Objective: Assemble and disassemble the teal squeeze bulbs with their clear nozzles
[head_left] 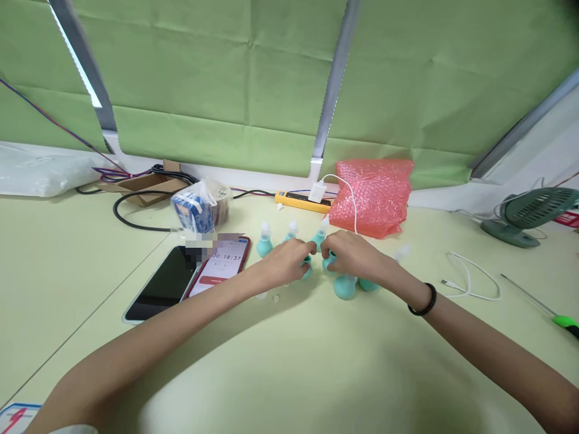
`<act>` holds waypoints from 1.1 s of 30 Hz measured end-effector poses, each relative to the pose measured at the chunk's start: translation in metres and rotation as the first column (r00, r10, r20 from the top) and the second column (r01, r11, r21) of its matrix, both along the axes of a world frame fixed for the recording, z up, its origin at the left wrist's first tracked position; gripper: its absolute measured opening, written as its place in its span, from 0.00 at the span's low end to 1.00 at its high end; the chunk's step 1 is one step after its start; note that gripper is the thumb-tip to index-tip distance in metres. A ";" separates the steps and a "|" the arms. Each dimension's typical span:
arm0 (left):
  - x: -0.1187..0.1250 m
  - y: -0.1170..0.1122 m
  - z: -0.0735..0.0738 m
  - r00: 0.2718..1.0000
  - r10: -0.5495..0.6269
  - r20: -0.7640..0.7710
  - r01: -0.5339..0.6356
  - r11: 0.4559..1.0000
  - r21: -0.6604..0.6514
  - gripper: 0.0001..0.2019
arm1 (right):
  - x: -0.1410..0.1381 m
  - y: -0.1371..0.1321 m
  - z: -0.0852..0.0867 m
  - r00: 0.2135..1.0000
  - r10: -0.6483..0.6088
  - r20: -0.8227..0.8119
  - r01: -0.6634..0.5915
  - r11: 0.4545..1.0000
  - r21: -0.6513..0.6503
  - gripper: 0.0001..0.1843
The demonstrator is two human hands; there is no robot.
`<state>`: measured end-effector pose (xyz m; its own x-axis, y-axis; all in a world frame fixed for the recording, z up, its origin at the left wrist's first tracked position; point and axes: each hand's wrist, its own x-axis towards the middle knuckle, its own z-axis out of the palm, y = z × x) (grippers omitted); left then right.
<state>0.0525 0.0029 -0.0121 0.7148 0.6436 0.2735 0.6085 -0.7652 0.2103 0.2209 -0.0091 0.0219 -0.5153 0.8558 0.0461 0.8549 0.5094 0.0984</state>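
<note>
Several small teal rubber bulbs with white tips stand on the pale green table. My left hand point(289, 258) and my right hand point(350, 253) meet at the middle, fingers curled and pinched around one teal bulb point(319, 240) between them. Another bulb point(265, 240) stands upright to the left of my hands. A further bulb point(345, 287) lies below my right wrist, which wears a black band. A white cap lies right of that wrist, blurred.
Two phones point(199, 274) lie at the left, one showing a timer. Behind are a wrapped blue packet point(195, 211), a yellow power strip point(302, 201), pink bubble wrap point(371, 196) and cables. A small fan point(534, 214), white cable point(470, 280) and green-handled tool point(563, 319) are at the right.
</note>
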 end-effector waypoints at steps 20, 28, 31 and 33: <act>0.000 -0.018 0.022 0.992 0.086 -0.088 -0.080 0.995 0.066 0.12 | 0.038 -0.038 0.036 0.998 0.040 -0.052 -0.043 0.998 -0.054 0.08; 0.006 -0.086 0.013 0.885 -0.157 0.438 0.214 0.973 -0.082 0.31 | 0.034 -0.069 0.040 0.912 0.297 -0.284 -0.297 0.954 0.046 0.06; -0.003 -0.106 0.001 0.869 -0.019 0.494 0.168 0.951 -0.259 0.34 | 0.026 -0.086 0.033 0.803 0.419 -0.424 -0.386 0.907 0.166 0.09; -0.011 -0.114 -0.008 0.873 0.081 0.482 0.131 0.911 -0.391 0.21 | 0.018 -0.095 0.019 0.735 0.434 -0.521 -0.428 0.893 0.139 0.10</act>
<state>0.0419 -0.1107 -0.0201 0.5791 0.7551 0.3072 0.3319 -0.5626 0.7572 0.2389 -0.1043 0.0406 -0.7210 0.5462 0.4264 0.4619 0.8375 -0.2918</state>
